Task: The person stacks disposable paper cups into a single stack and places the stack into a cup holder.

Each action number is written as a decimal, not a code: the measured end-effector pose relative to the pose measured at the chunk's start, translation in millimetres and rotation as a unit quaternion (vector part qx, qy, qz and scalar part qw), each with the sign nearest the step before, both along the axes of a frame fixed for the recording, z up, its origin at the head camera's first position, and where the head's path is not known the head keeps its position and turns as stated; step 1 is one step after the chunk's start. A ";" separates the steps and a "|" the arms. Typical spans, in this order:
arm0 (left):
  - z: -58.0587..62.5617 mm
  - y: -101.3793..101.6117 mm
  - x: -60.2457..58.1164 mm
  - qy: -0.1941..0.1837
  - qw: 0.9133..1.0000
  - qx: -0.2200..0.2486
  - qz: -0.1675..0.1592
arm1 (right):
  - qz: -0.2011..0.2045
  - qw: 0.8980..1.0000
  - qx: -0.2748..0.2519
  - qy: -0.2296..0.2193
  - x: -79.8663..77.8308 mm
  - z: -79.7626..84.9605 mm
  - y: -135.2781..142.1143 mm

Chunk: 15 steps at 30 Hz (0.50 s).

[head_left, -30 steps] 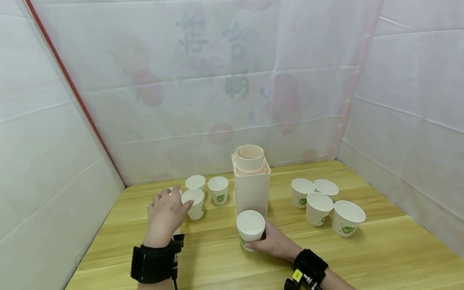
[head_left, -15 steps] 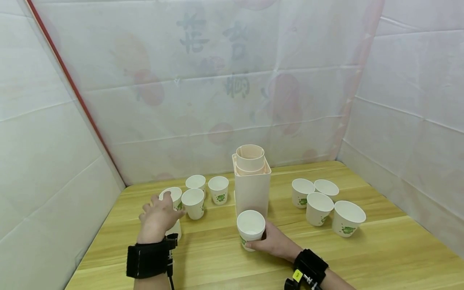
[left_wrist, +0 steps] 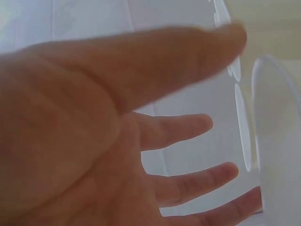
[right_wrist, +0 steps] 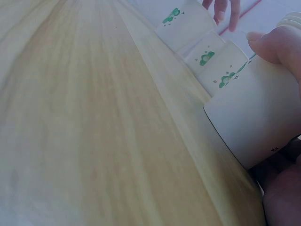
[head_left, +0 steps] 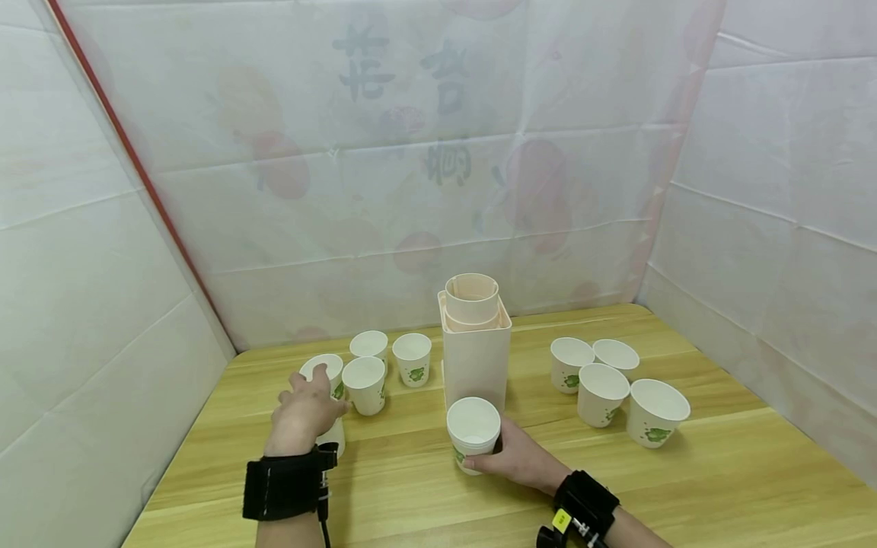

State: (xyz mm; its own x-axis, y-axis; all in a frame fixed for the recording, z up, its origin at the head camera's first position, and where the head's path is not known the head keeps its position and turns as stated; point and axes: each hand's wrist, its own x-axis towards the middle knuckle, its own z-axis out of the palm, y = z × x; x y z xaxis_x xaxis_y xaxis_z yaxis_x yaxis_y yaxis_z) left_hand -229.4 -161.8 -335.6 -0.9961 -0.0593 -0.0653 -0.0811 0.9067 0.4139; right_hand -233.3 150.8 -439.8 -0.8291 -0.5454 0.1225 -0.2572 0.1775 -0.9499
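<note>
Wooden table (head_left: 404, 495) below: your right hand (head_left: 517, 455) grips a cup stack (head_left: 473, 426); at its ten o'clock, your left hand (head_left: 306, 412), fingers spread, hovers by a loose cup (head_left: 333, 367). You're stacking, apparently — next, pinch that cup.

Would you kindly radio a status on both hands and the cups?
Right hand grips cup stack. Left hand, fingers spread, near left cups; contact unclear. Box behind stack.

I'm watching the right hand (right_wrist: 282, 47) gripping a stack of cups (right_wrist: 256, 110) on the tabletop (right_wrist: 103, 122); beyond it, green-printed cups (right_wrist: 223, 66) are standing near the left hand (right_wrist: 220, 10).
</note>
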 end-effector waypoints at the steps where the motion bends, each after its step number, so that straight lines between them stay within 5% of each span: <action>1: -0.1 -0.2 -0.1 -0.004 1.000 0.000 0.000 | 0.000 1.000 0.000 0.001 -0.1 -0.1 0.0; 15: 1.6 2.3 1.6 -0.019 0.999 0.019 -0.023 | -0.006 1.000 0.004 -0.001 0.3 0.1 0.0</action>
State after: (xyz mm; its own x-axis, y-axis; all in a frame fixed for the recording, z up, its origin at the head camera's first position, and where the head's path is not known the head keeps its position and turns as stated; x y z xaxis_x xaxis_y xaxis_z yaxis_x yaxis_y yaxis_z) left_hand -227.8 -159.5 -334.0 -0.9945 -0.0111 -0.1044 -0.0567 0.8936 0.4453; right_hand -233.0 150.8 -439.8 -0.8358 -0.5365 0.1171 -0.2534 0.1877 -0.9490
